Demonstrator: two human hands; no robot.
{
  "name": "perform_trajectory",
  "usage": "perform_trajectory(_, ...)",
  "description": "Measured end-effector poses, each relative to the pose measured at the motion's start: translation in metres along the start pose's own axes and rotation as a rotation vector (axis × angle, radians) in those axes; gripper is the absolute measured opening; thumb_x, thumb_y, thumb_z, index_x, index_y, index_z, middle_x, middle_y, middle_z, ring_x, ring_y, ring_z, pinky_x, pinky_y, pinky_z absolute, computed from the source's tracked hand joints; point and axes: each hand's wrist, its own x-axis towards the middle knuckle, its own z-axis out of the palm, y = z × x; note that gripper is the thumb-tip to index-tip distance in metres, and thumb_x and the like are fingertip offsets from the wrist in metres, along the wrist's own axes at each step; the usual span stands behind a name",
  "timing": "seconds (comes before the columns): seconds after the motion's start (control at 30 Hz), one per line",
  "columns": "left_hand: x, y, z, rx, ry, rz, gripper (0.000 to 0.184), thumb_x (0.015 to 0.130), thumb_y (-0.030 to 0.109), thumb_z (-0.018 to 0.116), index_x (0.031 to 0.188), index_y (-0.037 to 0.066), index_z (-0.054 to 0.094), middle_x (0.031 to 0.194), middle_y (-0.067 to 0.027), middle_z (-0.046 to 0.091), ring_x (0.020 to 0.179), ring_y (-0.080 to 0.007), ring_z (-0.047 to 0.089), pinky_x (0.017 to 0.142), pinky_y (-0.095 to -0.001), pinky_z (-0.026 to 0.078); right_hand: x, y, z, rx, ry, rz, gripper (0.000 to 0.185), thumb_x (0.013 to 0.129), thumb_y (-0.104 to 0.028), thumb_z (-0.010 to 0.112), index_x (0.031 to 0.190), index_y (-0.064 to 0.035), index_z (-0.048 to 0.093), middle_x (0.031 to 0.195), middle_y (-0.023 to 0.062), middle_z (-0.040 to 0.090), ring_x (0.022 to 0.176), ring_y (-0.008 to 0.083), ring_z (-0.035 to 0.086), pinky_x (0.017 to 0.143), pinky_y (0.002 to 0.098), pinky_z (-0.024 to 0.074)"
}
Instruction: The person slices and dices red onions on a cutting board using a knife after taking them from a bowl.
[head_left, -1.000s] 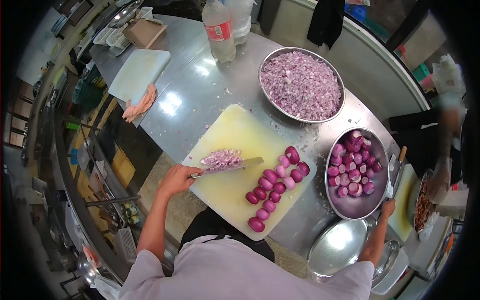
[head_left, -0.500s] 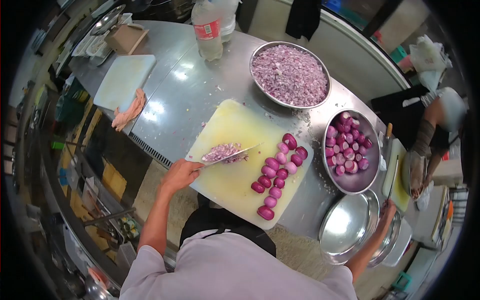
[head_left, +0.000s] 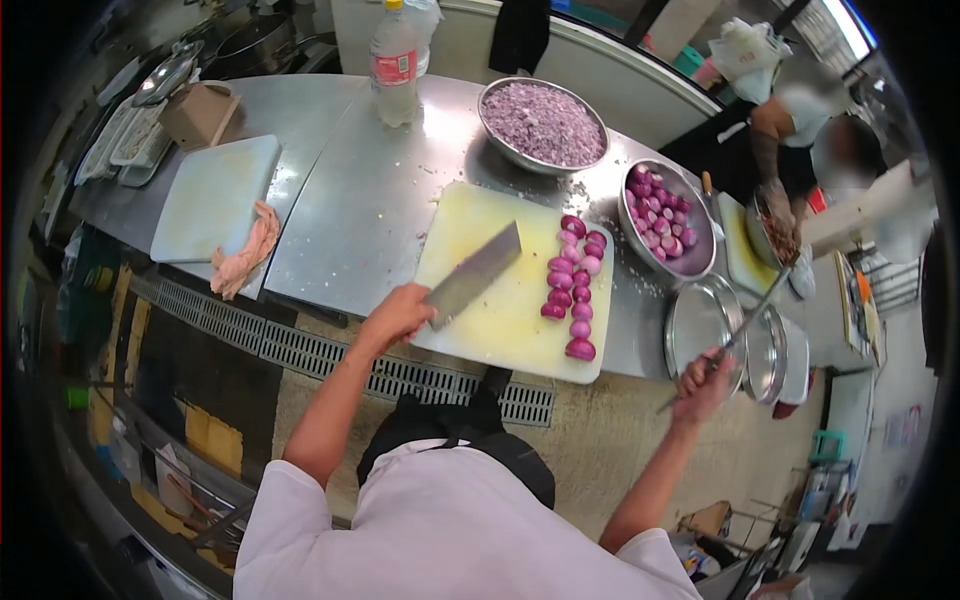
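My left hand [head_left: 397, 318] is closed round the handle of a cleaver [head_left: 478, 275], its broad blade slanting over the left part of the yellowed cutting board [head_left: 510, 350]. Small bits of onion show beside the blade; whatever lies under it is hidden. Peeled red onions [head_left: 560, 280] stand in two rows along the board's right side. My right hand [head_left: 703, 385] grips a long thin honing steel [head_left: 752, 318], held up off the board in front of the steel basins and pointing away to the right.
A bowl of diced onion [head_left: 545, 125] and a bowl of peeled onions [head_left: 660, 205] stand behind the board. Steel basins [head_left: 700, 320] sit at right. A bottle [head_left: 394, 70], white board [head_left: 215, 195] and cloth [head_left: 245, 250] are leftward. Another person's hand [head_left: 785, 205] is in a bowl.
My right hand has lifted the honing steel from beside the basins and brought it closer to me. The cleaver's flat now shows, and the diced onion pile is no longer visible. The view has shifted.
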Motion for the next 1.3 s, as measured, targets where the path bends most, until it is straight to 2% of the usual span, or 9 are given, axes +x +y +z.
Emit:
perform_trajectory(0.23,-0.040,0.012,-0.004,0.088,0.107,0.181,0.017,0.094,0.011,0.062,0.086,-0.004,0.062,0.060,-0.0043,0.057,0.050,-0.0143,0.060,0.045,-0.0324,0.049,-0.066,0.066,0.122,0.129,-0.135,-0.273,0.025,0.111,-0.034,0.056,0.107,-0.0104,0.052,0.075,-0.0030,0.040,0.064,0.0080,0.037,0.058,0.0221,0.0355)
perform_trajectory(0.3,-0.052,0.000,0.001,-0.124,0.083,0.266,0.016,0.096,0.012,0.067,0.089,-0.002,0.063,0.062,-0.0015,0.057,0.049,-0.0116,0.058,0.045,-0.0311,0.048,-0.071,0.072,0.156,0.188,-0.214,-0.434,0.015,0.110,-0.022,0.059,0.109,-0.0097,0.051,0.085,0.0007,0.051,0.078,0.0139,0.051,0.082,0.0298,0.0495)
perform_trajectory(0.43,-0.079,-0.031,0.008,-0.302,0.052,0.247,0.013,0.098,0.013,0.071,0.095,0.001,0.067,0.064,0.0010,0.058,0.049,-0.0082,0.055,0.044,-0.0273,0.045,-0.070,0.115,0.155,0.068,-0.383,-0.467,0.008,0.108,-0.010,0.060,0.110,-0.0092,0.052,0.112,0.0086,0.066,0.112,0.0233,0.062,0.109,0.0419,0.0475)
perform_trajectory(0.6,-0.113,-0.022,-0.001,-0.295,0.139,0.254,0.015,0.096,0.009,0.072,0.108,0.000,0.070,0.069,0.0014,0.060,0.053,-0.0083,0.055,0.049,-0.0268,0.047,-0.095,0.197,0.114,-0.068,-0.305,-0.111,0.007,0.108,-0.004,0.057,0.104,-0.0064,0.053,0.157,0.0193,0.051,0.150,0.0346,0.045,0.121,0.0496,0.0411)
perform_trajectory(0.83,-0.164,0.053,-0.011,0.167,0.417,0.883,0.078,0.091,0.008,0.076,0.161,0.005,0.043,0.079,-0.0047,0.064,0.070,-0.0144,0.056,0.073,-0.0289,0.052,-0.144,0.169,0.086,-0.157,-0.205,0.159,0.047,0.108,-0.014,0.063,0.151,-0.0029,0.048,0.154,0.0168,0.052,0.135,0.0300,0.061,0.107,0.0371,0.0562)
perform_trajectory(0.93,-0.158,0.011,0.024,-0.079,0.318,0.634,0.087,0.089,0.009,0.077,0.165,0.009,0.035,0.074,-0.0086,0.060,0.066,-0.0153,0.054,0.068,-0.0311,0.050,-0.163,0.149,0.067,-0.238,-0.162,0.163,0.050,0.107,-0.015,0.063,0.153,-0.0019,0.048,0.140,0.0215,0.062,0.121,0.0279,0.070,0.098,0.0356,0.0603)
perform_trajectory(1.03,-0.163,-0.052,0.062,0.254,0.359,0.446,0.093,0.090,0.008,0.076,0.169,0.018,0.028,0.067,-0.0143,0.053,0.058,-0.0213,0.054,0.061,-0.0338,0.049,-0.175,0.132,0.043,-0.489,-0.323,0.240,0.042,0.106,-0.007,0.060,0.147,0.0004,0.058,0.108,0.0183,0.074,0.090,0.0197,0.075,0.079,0.0323,0.0617)
perform_trajectory(1.2,-0.112,-0.126,0.130,0.384,0.550,0.521,0.092,0.090,0.009,0.078,0.168,0.024,0.031,0.071,-0.0128,0.059,0.059,-0.0267,0.055,0.059,-0.0379,0.048,-0.162,0.132,-0.002,-0.337,-0.718,0.230,0.043,0.103,0.003,0.054,0.145,0.0008,0.061,0.121,0.0187,0.073,0.089,0.0213,0.074,0.078,0.0338,0.0619)
perform_trajectory(1.3,-0.069,-0.128,0.151,0.500,0.662,0.531,0.092,0.091,0.011,0.076,0.168,0.027,0.030,0.076,-0.0150,0.066,0.065,-0.0370,0.065,0.060,-0.0474,0.052,-0.155,0.127,-0.011,0.022,-0.701,0.718,0.040,0.105,-0.002,0.047,0.143,0.0048,0.059,0.139,0.0223,0.063,0.090,0.0261,0.073,0.074,0.0362,0.0629)
